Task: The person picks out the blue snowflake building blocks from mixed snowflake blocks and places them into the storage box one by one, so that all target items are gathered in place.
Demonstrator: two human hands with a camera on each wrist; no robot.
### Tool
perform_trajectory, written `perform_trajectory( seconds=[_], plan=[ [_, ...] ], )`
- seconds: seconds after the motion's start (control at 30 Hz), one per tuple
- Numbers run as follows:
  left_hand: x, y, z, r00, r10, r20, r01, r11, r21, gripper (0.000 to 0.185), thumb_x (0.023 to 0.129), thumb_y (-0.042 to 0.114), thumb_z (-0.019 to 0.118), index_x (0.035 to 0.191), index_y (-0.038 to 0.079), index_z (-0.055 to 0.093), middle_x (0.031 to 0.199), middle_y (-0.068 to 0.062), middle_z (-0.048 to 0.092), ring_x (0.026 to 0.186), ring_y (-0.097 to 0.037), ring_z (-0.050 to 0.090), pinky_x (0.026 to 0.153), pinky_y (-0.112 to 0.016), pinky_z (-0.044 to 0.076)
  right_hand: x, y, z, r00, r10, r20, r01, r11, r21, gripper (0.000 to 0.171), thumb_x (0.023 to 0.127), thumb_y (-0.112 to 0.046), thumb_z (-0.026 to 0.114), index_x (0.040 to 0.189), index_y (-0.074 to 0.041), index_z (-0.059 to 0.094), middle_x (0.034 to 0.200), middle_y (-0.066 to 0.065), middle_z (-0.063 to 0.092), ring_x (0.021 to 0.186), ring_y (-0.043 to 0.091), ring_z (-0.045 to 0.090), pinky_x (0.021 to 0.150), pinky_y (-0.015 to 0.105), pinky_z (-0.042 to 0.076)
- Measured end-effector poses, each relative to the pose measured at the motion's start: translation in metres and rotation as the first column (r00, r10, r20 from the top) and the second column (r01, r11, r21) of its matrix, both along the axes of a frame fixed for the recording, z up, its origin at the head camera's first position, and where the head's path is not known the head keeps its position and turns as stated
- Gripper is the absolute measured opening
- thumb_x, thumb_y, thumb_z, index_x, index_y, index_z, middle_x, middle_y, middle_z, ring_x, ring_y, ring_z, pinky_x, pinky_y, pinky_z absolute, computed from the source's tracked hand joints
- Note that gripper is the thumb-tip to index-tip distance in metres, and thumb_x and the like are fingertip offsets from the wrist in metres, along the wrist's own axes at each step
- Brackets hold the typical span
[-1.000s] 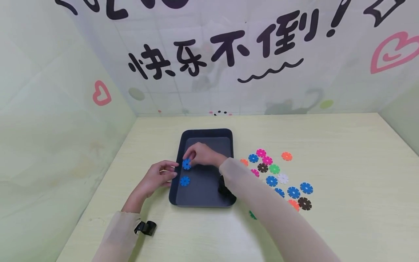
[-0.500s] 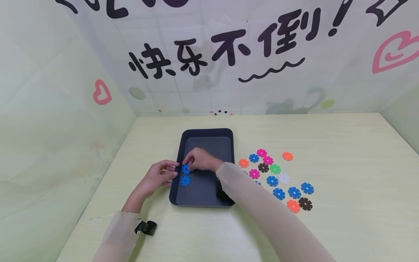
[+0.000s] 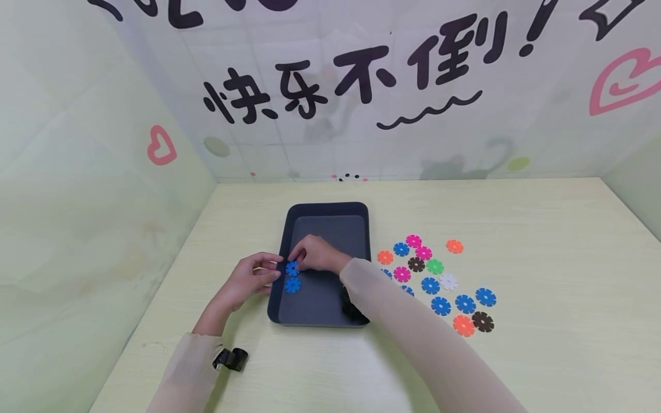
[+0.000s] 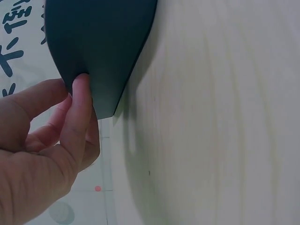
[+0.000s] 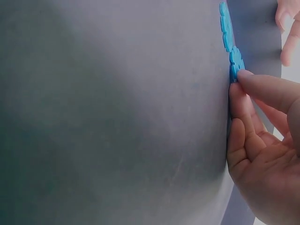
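Note:
My left hand [image 3: 250, 281] holds the left edge of a dark grey baking tray [image 3: 356, 209]. In the left wrist view, its thumb [image 4: 81, 86] lies against the tray's outer wall and the other fingertips meet the rim. Inside the tray, my right hand [image 3: 317, 253] pinches a blue notched disc [image 3: 292, 268] between thumb and fingers, low over the tray floor. A second blue notched disc [image 3: 292, 285] lies flat just in front of it. Seen from the right wrist, the pinched disc [image 5: 236, 61] and the other disc [image 5: 226, 28] line up edge to edge along the tray's side.
Several notched discs lie scattered right of the tray on the pale wooden table [image 3: 547, 241]: pink [image 3: 413, 241], orange [image 3: 454, 246], green [image 3: 435, 267], white [image 3: 448, 281], brown [image 3: 482, 322] and blue [image 3: 485, 296]. My right forearm overlaps some. A printed wall [image 3: 330, 143] stands behind the table.
My right hand has moved the pinched blue disc slightly toward me and lower, close against the other blue disc. The left hand stays at the tray's edge.

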State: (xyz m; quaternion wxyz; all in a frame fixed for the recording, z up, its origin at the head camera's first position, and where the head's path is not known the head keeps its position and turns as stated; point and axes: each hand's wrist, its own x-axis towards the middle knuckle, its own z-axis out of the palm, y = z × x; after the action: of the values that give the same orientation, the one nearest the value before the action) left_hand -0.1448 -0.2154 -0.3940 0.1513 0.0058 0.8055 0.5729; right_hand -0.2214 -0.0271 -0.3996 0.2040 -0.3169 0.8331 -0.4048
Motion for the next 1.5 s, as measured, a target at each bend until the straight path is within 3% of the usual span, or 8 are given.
perform_trajectory(
  seconds=[0.43, 0.9, 1.17, 1.5],
  plan=[
    [0.0, 0.0, 0.0, 1.0, 0.003, -0.005, -0.003, 1.0, 0.01, 0.036, 0.088, 0.0, 0.058, 0.123, -0.004, 0.05, 0.1, -0.015, 0.047, 0.081, -0.018, 0.057, 0.064, -0.031, 0.053, -0.005, 0.003, 0.006, 1.0, 0.023, 0.008, -0.023, 1.0, 0.021, 0.024, 0.078, 0.0, 0.069, 0.103, 0.0, 0.068, 0.084, 0.005, 0.065, 0.072, 0.011, 0.057, 0.065, 0.018, 0.047],
    [0.0, 0.0, -0.001, 1.0, 0.009, 0.0, -0.009, 1.0, -0.009, 0.036, 0.088, 0.003, 0.059, 0.123, -0.002, 0.052, 0.102, -0.015, 0.049, 0.084, -0.02, 0.058, 0.066, -0.034, 0.053, -0.011, 0.042, 0.049, 0.994, 0.092, -0.061, -0.091, 0.996, 0.025, 0.03, 0.084, -0.007, 0.066, 0.113, -0.002, 0.063, 0.086, 0.003, 0.064, 0.078, 0.012, 0.059, 0.07, 0.023, 0.048],
    [0.0, -0.001, -0.001, 1.0, 0.005, -0.005, -0.005, 1.0, -0.005, 0.036, 0.088, 0.002, 0.059, 0.122, -0.002, 0.052, 0.101, -0.014, 0.049, 0.083, -0.017, 0.057, 0.066, -0.033, 0.053, -0.014, 0.09, 0.064, 0.996, 0.025, -0.087, -0.022, 0.999, 0.045, 0.03, 0.084, -0.009, 0.066, 0.114, -0.005, 0.063, 0.086, 0.003, 0.063, 0.081, 0.014, 0.059, 0.076, 0.029, 0.05],
    [0.001, -0.001, 0.0, 1.0, -0.004, -0.011, 0.004, 1.0, -0.005, 0.036, 0.088, 0.002, 0.059, 0.124, -0.002, 0.051, 0.102, -0.014, 0.049, 0.085, -0.02, 0.057, 0.067, -0.033, 0.053, -0.012, 0.156, 0.059, 0.989, -0.132, -0.069, 0.136, 0.989, 0.061, 0.032, 0.085, -0.008, 0.065, 0.116, -0.003, 0.061, 0.091, 0.007, 0.062, 0.083, 0.021, 0.061, 0.073, 0.033, 0.051]
  ],
)
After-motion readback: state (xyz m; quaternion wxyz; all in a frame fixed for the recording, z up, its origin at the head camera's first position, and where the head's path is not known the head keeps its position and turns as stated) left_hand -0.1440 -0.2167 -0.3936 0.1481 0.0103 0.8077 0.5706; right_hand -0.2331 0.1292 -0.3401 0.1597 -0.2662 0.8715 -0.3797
